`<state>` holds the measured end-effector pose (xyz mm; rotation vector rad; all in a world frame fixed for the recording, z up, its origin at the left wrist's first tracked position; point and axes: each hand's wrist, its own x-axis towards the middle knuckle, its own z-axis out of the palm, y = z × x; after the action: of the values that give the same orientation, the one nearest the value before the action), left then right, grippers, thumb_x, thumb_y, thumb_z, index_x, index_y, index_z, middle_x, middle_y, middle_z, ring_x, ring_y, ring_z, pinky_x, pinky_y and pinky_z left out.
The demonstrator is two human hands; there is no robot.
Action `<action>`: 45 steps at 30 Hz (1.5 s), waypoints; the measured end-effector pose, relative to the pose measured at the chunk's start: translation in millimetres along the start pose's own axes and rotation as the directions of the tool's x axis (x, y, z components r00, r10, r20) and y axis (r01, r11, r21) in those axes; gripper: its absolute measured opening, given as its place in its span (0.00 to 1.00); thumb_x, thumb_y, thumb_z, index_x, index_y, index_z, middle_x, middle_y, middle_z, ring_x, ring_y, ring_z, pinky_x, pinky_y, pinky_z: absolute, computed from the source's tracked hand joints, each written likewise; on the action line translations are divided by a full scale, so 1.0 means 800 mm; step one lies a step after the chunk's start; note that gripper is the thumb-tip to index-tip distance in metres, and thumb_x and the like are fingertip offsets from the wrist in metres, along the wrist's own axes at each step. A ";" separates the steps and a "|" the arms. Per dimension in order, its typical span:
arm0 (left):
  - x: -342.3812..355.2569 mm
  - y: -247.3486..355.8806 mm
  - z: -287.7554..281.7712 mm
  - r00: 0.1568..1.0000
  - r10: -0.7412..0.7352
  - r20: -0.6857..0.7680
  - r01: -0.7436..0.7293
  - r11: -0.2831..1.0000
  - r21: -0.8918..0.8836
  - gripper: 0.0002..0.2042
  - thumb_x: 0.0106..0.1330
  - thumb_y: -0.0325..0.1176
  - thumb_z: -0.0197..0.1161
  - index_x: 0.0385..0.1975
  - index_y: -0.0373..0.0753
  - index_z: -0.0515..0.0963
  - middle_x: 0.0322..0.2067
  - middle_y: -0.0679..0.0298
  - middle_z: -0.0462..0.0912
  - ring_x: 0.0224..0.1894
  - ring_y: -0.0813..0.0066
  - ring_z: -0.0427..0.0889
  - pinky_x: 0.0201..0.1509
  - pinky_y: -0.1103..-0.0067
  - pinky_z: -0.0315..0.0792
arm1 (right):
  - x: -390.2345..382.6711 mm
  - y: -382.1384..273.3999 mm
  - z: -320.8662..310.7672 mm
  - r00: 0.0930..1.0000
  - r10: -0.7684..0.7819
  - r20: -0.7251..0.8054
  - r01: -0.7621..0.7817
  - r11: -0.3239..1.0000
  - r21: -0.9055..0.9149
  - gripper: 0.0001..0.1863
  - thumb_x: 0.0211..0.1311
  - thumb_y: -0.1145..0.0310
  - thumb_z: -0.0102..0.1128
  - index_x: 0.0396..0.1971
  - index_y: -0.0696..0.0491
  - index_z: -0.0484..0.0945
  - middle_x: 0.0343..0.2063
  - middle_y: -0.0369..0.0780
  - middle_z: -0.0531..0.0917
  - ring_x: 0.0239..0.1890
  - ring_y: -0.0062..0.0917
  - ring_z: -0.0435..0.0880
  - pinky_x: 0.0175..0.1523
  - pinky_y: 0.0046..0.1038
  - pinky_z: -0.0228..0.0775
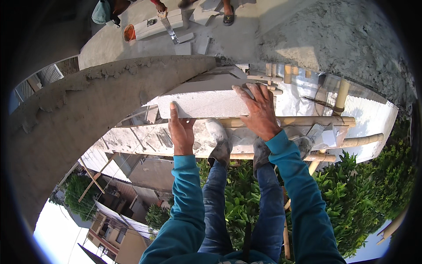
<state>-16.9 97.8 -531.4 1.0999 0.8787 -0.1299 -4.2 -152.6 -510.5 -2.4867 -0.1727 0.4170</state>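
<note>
Reaching forward from the lower edge, two teal sleeves [189, 200] lead to the person's bare hands. Between them is a pale, long rectangular block [204, 103], held up in front of the person with its rough long face toward the camera. The left grip [181, 132] is closed on the block's left end, thumb upright against the face and fingers curled at the lower edge. The right grip [260, 110] clasps the other end, fingers spread over the face near the top edge and thumb by the lower edge.

Below the hands, blue jeans [215, 211] run down to dusty grey boots [219, 138], which stand on a narrow, stained ledge [125, 140]. Bamboo poles [312, 122] lie alongside it to the right. A curved concrete wall [57, 105] sweeps along the left and passes behind the block; whether the two touch cannot be told.

Past that wall, on a grey floor [244, 39], another person's hand [161, 7] holds a saw [170, 31], blade slanting down beside long white blocks [160, 24] and smaller cut pieces [184, 47]. An orange bucket [129, 33] stands to the left of them, and a sandalled foot [228, 16] shows to the right.

Far below the ledge, green foliage [239, 207] fills the middle and right, and houses [107, 231] appear at lower left.
</note>
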 end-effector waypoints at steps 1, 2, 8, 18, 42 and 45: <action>0.001 0.000 0.000 1.000 0.000 0.002 0.000 1.000 0.004 0.37 0.70 0.55 0.60 0.68 0.32 0.60 0.60 0.51 0.70 0.60 0.57 0.74 0.63 0.57 0.73 | 0.001 0.000 0.000 0.999 -0.022 -0.025 0.022 1.000 0.009 0.46 0.42 0.69 0.78 0.67 0.44 0.68 0.59 0.43 0.70 0.62 0.41 0.64 0.68 0.44 0.58; 0.003 -0.001 -0.001 1.000 -0.003 -0.006 0.003 1.000 -0.005 0.35 0.71 0.54 0.59 0.67 0.33 0.60 0.60 0.51 0.71 0.61 0.57 0.74 0.64 0.57 0.72 | 0.001 0.000 -0.001 1.000 -0.023 -0.015 0.023 1.000 0.016 0.46 0.42 0.69 0.78 0.67 0.44 0.69 0.60 0.43 0.69 0.63 0.41 0.64 0.68 0.44 0.57; 0.005 -0.004 -0.007 1.000 0.011 0.029 -0.009 0.999 -0.051 0.34 0.72 0.51 0.59 0.70 0.38 0.56 0.63 0.51 0.67 0.64 0.53 0.70 0.64 0.54 0.71 | -0.011 0.009 -0.005 0.995 0.017 -0.096 -0.004 0.990 0.138 0.50 0.44 0.64 0.79 0.70 0.42 0.63 0.68 0.44 0.61 0.71 0.43 0.55 0.73 0.47 0.52; 0.006 -0.009 -0.010 0.995 0.078 -0.055 -0.080 0.996 -0.036 0.37 0.72 0.45 0.61 0.73 0.47 0.46 0.69 0.52 0.57 0.67 0.49 0.65 0.61 0.49 0.72 | -0.031 0.046 0.054 0.910 0.415 0.019 -0.243 0.494 0.835 0.51 0.58 0.45 0.70 0.73 0.55 0.54 0.68 0.50 0.65 0.71 0.38 0.61 0.73 0.38 0.56; 0.002 -0.009 -0.010 0.992 0.094 -0.089 -0.094 0.996 -0.005 0.36 0.72 0.46 0.60 0.72 0.46 0.47 0.68 0.51 0.61 0.65 0.55 0.69 0.63 0.52 0.73 | -0.019 0.029 0.053 0.860 0.501 0.101 -0.312 0.358 0.880 0.46 0.57 0.51 0.73 0.70 0.54 0.60 0.61 0.46 0.74 0.63 0.31 0.72 0.66 0.33 0.65; 0.005 -0.011 -0.015 0.994 0.077 -0.074 -0.076 0.997 0.010 0.35 0.71 0.48 0.61 0.69 0.40 0.51 0.67 0.51 0.62 0.63 0.56 0.71 0.60 0.53 0.76 | -0.017 0.031 0.058 0.852 0.516 0.090 -0.324 0.383 0.865 0.48 0.55 0.46 0.73 0.70 0.54 0.60 0.62 0.48 0.72 0.65 0.35 0.70 0.68 0.35 0.62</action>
<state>-25.6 104.6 -542.4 1.1499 0.9021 -0.0286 -32.0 -150.5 -557.4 -1.4762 0.6548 0.3318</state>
